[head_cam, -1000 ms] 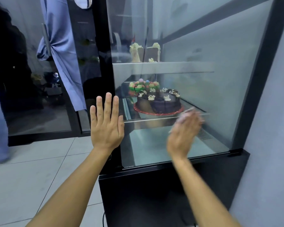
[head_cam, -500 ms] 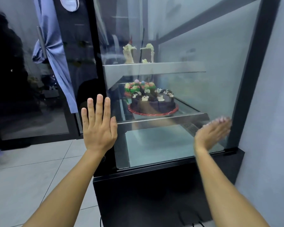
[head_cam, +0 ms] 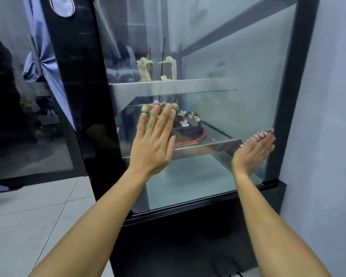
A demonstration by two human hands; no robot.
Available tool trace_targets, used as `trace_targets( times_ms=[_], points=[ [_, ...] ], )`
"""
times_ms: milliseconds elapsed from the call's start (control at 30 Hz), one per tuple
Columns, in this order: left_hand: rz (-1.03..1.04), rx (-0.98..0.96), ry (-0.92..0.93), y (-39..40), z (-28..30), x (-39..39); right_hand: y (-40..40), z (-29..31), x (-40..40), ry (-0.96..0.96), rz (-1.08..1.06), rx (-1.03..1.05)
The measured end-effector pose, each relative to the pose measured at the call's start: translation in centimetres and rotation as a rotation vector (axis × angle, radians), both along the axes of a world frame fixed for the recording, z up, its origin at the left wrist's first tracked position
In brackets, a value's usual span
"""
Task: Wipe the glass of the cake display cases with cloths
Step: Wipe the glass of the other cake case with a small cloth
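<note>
The cake display case has a large glass pane [head_cam: 234,62] in a black frame. My left hand [head_cam: 152,144] lies flat on the glass with straight fingers, in front of the cakes on the lower shelf. My right hand [head_cam: 252,152] presses a small pink-and-white cloth [head_cam: 265,134] against the glass, low and close to the right frame post [head_cam: 296,86]. Most of the cloth is hidden under its fingers, which look straight.
Inside, a dark chocolate cake [head_cam: 190,126] sits on the lower shelf and cake slices [head_cam: 146,70] on the upper one. A grey wall [head_cam: 332,116] runs close on the right. The case's black base [head_cam: 188,236] stands on a tiled floor [head_cam: 28,216]. A blue curtain [head_cam: 46,62] hangs at left.
My right hand swept the cloth rightward across the glass to the frame post. My left hand moved from the black corner post onto the glass.
</note>
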State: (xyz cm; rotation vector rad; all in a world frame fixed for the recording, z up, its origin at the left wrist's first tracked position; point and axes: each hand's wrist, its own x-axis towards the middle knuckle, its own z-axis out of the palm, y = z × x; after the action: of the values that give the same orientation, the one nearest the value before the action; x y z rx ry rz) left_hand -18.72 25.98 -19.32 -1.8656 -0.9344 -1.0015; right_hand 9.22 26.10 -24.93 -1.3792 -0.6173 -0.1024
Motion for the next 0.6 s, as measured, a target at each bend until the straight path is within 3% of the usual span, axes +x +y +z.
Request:
trace_targets(
  times_ms=[33, 67, 167, 233, 267, 300, 367, 467, 500, 533, 600],
  points=[
    [0.036, 0.011, 0.003, 0.3, -0.1, 0.6, -0.3, -1.0, -0.9, 0.089, 0.005, -0.032],
    [0.069, 0.030, 0.000, 0.6, -0.4, 0.9, -0.5, -1.8, -2.6, 0.042, 0.002, -0.051],
    [0.104, 0.081, -0.016, 1.2, -1.3, 1.0, -0.6, -2.6, -8.1, -0.584, 0.052, -0.023],
    [0.099, 0.099, -0.019, 1.2, -1.2, 1.1, 0.0, 0.5, -7.4, -1.003, 0.082, 0.055],
    [0.094, 0.099, -0.024, 1.1, -1.1, 1.1, 0.2, 2.7, -5.9, -1.111, 0.074, 0.083],
    [0.096, 0.100, -0.028, 1.0, -1.0, 1.2, 0.4, 4.6, -3.8, -1.119, 0.039, 0.097],
    [0.109, 0.102, -0.030, 1.1, -1.2, 1.2, 0.9, 6.6, 1.6, -0.852, -0.036, 0.153],
    [0.124, 0.106, -0.030, 1.1, -1.2, 1.3, 0.9, 3.3, 5.6, -0.053, -0.057, 0.162],
    [0.122, 0.102, -0.034, 1.1, -1.1, 1.3, 0.6, 1.0, 3.9, 0.108, -0.049, 0.105],
    [0.122, 0.096, -0.036, 1.1, -1.1, 1.4, 0.3, -1.9, 1.2, 0.112, -0.091, 0.063],
    [0.129, 0.103, -0.036, 1.2, -1.2, 1.3, -0.1, -5.8, -6.2, -0.190, -0.129, 0.025]
  ],
)
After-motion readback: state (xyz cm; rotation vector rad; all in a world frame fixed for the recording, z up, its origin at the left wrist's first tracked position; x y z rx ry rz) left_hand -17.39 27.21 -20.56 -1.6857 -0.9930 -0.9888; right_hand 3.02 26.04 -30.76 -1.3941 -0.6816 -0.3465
